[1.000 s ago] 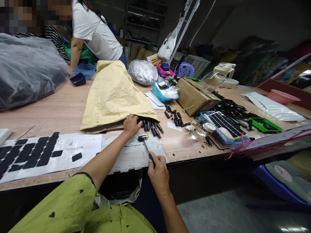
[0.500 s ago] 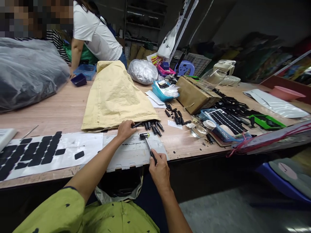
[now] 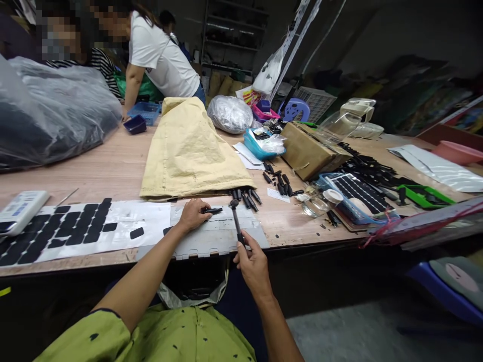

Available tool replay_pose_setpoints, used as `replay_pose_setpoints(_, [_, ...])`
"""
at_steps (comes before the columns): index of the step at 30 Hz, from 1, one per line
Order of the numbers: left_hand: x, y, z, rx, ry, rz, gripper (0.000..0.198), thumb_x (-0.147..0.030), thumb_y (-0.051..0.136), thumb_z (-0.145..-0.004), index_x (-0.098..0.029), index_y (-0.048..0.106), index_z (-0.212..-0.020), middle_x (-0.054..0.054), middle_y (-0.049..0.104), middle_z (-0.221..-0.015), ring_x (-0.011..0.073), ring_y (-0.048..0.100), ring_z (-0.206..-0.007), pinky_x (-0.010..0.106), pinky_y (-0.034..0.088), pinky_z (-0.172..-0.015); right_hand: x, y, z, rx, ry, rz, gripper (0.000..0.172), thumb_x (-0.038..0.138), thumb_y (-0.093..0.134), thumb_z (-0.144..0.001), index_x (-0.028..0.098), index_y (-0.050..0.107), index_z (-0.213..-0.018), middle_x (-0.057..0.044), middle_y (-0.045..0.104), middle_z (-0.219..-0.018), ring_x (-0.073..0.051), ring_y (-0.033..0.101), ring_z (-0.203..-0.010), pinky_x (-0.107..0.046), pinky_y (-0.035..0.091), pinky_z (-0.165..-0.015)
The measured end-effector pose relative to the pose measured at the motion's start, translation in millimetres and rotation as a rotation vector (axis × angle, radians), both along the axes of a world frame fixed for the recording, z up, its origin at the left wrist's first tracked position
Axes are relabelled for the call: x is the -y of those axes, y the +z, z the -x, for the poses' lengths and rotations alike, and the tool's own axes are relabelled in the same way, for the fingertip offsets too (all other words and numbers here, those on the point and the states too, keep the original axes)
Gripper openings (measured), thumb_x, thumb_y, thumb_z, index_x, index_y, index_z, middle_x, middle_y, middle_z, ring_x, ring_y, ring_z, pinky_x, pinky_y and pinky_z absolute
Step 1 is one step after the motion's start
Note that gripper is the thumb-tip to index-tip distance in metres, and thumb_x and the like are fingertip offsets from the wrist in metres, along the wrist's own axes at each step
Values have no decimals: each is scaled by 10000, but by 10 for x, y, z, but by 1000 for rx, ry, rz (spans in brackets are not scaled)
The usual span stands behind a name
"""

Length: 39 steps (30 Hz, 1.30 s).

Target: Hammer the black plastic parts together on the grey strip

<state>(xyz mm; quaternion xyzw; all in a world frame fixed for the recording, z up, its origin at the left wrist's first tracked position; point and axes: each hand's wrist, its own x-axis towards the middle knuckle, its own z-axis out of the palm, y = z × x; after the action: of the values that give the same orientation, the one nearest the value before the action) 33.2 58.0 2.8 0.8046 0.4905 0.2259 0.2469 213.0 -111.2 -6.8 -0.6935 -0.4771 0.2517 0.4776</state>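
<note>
My left hand (image 3: 194,214) is closed around a slim black handle-like part (image 3: 214,210), whose tapered end points right over a grey board (image 3: 204,241). In my right hand (image 3: 254,264) is a small hammer (image 3: 237,221), gripped by its black handle. Its head is raised just right of the black part, apart from it. More black parts of this kind (image 3: 249,199) stick out from under the front edge of a yellow sack (image 3: 196,156), right behind the board.
On the left lie a sheet with black stickers (image 3: 154,213) and a white device (image 3: 25,211). To the right are loose black parts (image 3: 281,185), a cardboard box (image 3: 313,151), a blue basket (image 3: 350,201) and a green tray (image 3: 424,197). A co-worker in white (image 3: 166,60) leans over the far side.
My left hand has brought the black part forward from the sack's edge to above the board. The hammer has turned in my right hand and points more upright. The view has swung slightly left.
</note>
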Motion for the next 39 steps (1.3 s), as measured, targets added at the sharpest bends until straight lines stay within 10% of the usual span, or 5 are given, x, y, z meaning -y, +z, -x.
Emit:
replay_pose_setpoints(21, [5, 16, -18, -26, 25, 47, 140, -278, 701, -773, -232, 755, -894, 25, 637, -876, 210, 551, -893, 333, 408, -808, -130, 108, 304, 227, 220, -81, 414, 270, 462, -938, 150, 622, -1301, -127, 663, -1164, -218, 618, -1101, -368, 495, -984])
replay_pose_setpoints(30, [3, 24, -16, -7, 31, 59, 218, -278, 711, -744, -229, 756, -952, 29, 665, -923, 223, 563, -928, 342, 419, -821, -160, 80, 175, 288, 128, -8, 409, 257, 472, -919, 150, 633, -1279, -112, 657, -1143, -218, 617, -1069, -347, 484, -951])
replay_pose_setpoints(39, [-6, -20, -6, 24, 18, 65, 167, -287, 694, -759, -213, 736, -903, 30, 647, -885, 227, 560, -910, 361, 432, -823, -143, 294, 63, 624, -104, 420, 386, 215, 523, -935, 268, 631, -1301, -40, 590, -1090, -127, 586, -753, -242, 359, -597])
